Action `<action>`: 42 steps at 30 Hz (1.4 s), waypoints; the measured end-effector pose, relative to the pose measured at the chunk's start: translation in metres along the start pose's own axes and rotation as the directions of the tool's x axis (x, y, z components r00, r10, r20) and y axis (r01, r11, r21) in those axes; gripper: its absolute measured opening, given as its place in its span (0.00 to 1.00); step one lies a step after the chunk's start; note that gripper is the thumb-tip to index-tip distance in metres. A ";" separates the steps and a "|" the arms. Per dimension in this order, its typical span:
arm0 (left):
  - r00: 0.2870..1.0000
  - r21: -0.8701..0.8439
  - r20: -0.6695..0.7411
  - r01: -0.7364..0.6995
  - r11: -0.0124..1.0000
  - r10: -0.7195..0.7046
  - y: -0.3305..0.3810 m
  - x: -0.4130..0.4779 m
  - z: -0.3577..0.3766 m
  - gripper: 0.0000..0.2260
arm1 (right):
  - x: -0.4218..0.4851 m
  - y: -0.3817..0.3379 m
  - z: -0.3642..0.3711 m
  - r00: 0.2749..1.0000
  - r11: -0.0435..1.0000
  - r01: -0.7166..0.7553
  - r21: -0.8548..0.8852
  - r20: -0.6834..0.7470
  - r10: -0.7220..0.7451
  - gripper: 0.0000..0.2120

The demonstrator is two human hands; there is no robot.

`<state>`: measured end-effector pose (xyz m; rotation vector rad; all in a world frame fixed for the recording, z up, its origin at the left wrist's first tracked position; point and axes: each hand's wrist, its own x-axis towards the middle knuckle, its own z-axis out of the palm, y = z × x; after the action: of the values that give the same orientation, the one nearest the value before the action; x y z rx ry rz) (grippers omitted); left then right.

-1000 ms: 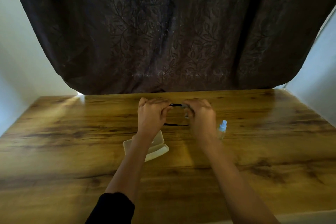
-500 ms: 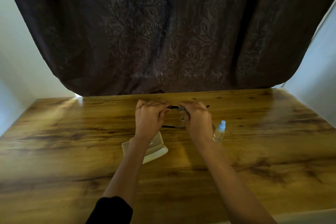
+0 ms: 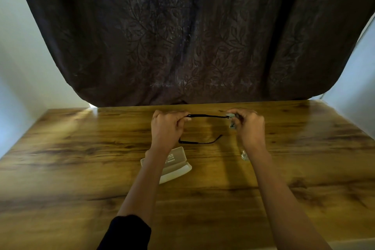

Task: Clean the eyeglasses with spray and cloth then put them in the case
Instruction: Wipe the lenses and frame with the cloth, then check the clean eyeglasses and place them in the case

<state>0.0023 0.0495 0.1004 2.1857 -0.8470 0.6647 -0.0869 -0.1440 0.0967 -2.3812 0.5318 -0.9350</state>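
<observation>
you are holding the eyeglasses (image 3: 207, 116) over the worktop (image 3: 81, 158), between your two hands. your left hand (image 3: 166, 128) is gripping the frame end of the eyeglasses, its fingers (image 3: 181, 123) curling round it. your right hand (image 3: 250, 128) is pinching a small grey cloth (image 3: 232, 122) round the tip of the far arm of the eyeglasses, its fingers clenching on cloth and arm together. that arm is stretching straight from one hand to the other. the near arm is hanging lower and pointing right, with its tip free. the pale case (image 3: 176, 166) is lying open on the worktop, partly under your left forearm. the spray bottle (image 3: 245, 156) is standing just beside your right wrist, mostly hidden by it. a dark leaf-patterned curtain (image 3: 182, 36) is hanging behind the worktop, and a black sleeve (image 3: 125, 233) is covering your left arm near the bottom edge.
</observation>
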 end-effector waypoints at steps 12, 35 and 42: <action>0.970 -0.128 -0.102 0.208 0.970 -0.222 -0.002 -0.003 -0.001 0.07 | -0.050 0.031 0.045 0.785 0.881 -0.376 -0.286 0.407 0.467 0.09; 0.781 -0.689 0.004 0.455 0.564 -0.625 0.013 0.003 0.009 0.08 | -0.047 -0.012 0.042 0.792 0.159 -0.487 0.859 0.358 0.494 0.06; 0.684 -0.779 0.127 0.517 0.355 -0.718 0.014 0.003 0.017 0.13 | -0.037 -0.019 0.035 0.818 0.192 -0.413 0.890 0.270 0.509 0.08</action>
<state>-0.0025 0.0284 0.0970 1.3716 -0.0297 0.0862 -0.0846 -0.0986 0.0674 -0.9861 0.4990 -0.7233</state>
